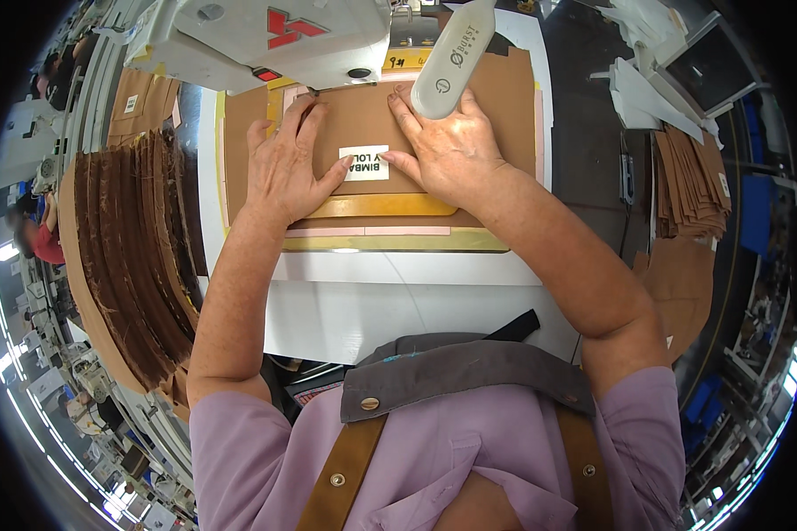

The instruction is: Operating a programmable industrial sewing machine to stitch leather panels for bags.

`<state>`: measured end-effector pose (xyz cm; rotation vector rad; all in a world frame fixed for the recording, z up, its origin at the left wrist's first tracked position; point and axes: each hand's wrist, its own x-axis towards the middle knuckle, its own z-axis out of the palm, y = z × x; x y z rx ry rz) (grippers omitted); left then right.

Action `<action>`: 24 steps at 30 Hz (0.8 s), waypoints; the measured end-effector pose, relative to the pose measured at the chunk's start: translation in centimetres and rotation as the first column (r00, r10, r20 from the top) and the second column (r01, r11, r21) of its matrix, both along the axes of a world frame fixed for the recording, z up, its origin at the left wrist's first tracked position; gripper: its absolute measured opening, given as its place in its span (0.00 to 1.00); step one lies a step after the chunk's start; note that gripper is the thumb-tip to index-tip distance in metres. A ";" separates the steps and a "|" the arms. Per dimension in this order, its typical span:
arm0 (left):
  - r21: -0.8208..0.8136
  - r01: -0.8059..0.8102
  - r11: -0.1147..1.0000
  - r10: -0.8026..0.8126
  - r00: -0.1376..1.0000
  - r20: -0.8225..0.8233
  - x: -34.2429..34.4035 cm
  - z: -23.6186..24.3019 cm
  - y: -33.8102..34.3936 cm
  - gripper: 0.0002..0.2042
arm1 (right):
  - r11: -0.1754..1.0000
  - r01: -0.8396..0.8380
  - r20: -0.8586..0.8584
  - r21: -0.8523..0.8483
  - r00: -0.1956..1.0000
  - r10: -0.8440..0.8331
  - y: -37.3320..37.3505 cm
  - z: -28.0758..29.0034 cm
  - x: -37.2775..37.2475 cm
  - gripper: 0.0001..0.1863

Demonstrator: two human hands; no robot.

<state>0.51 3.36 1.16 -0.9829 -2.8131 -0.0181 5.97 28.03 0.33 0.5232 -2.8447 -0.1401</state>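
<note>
Flat brown fabric panel (350, 119) lies partly beneath the white sewing-machine head (230, 44); left hand (283, 164) and right hand (451, 146) rest on it, visible fingers loosely spread, thumbs at the white rectangular label (365, 163).

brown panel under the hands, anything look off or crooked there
One thing: the white label on the brown panel, between the left hand and the right hand, has its lettering upside down from the wearer's side. I see no tear or spill there.

Sewing workshop: white industrial sewing machine (226, 44), stacked brown fabric panels (133, 265), co-worker in red (48, 242) at left.
</note>
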 end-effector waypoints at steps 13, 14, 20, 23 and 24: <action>-0.020 -0.016 1.000 0.017 0.999 0.050 -0.7 0.6 -3.5 0.33 | 0.984 -0.027 0.035 -0.178 0.999 0.033 -2.6 -0.6 -0.8 0.34; -0.018 -0.030 0.999 0.031 0.998 0.046 -0.8 0.6 -3.7 0.33 | 0.980 -0.030 0.025 -0.198 0.999 0.036 -2.9 -0.7 -0.9 0.33; -0.035 -0.078 0.996 0.080 0.996 0.048 -0.8 0.7 -4.8 0.33 | 0.955 -0.065 0.021 -0.290 0.997 0.075 -4.1 -1.1 -1.1 0.31; -0.025 -0.067 0.997 0.066 0.998 -0.013 -1.0 0.9 -4.7 0.32 | 0.949 -0.057 0.034 -0.312 0.997 0.071 -4.6 -1.4 -1.1 0.31; -0.054 -0.078 0.995 0.078 0.997 0.007 -1.2 1.4 -4.4 0.29 | 0.949 -0.055 0.036 -0.309 0.997 0.070 -4.5 -1.5 -1.2 0.31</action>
